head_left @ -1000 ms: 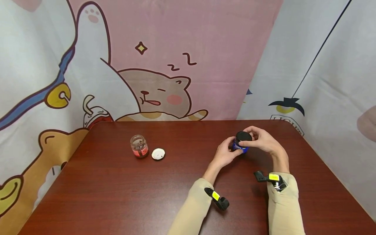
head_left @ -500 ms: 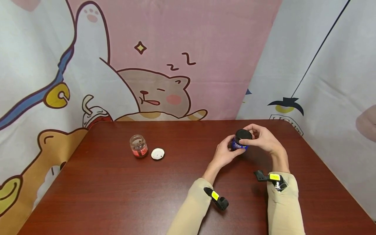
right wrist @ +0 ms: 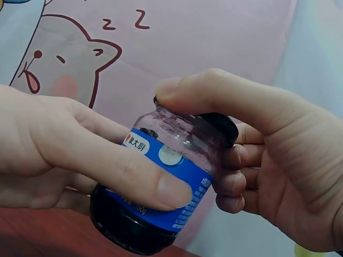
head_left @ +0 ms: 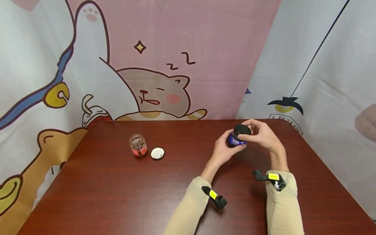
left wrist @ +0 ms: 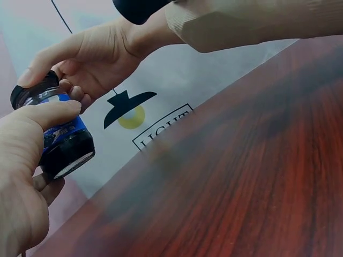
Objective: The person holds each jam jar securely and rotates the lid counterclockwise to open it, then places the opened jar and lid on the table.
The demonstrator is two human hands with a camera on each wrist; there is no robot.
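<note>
A glass jar (right wrist: 166,144) with a blue label and dark contents is held tilted above the table, towards its far right. My left hand (head_left: 223,149) grips the jar's body, thumb across the label in the right wrist view. My right hand (head_left: 262,135) pinches the black lid (head_left: 242,129) between thumb and fingers. The lid sits on the jar's mouth. In the left wrist view the jar's base (left wrist: 69,155) shows below my left thumb.
An uncapped glass jar (head_left: 138,146) with a red label stands left on the brown table (head_left: 132,195). Beside it lies a white lid (head_left: 157,153), inner side up. A cartoon-printed curtain (head_left: 223,65) hangs behind the table.
Both hands have raised the blue-labelled jar and shifted it slightly left. It tilts more now, with the lid still pinched. The red-labelled jar and white lid stay put.
</note>
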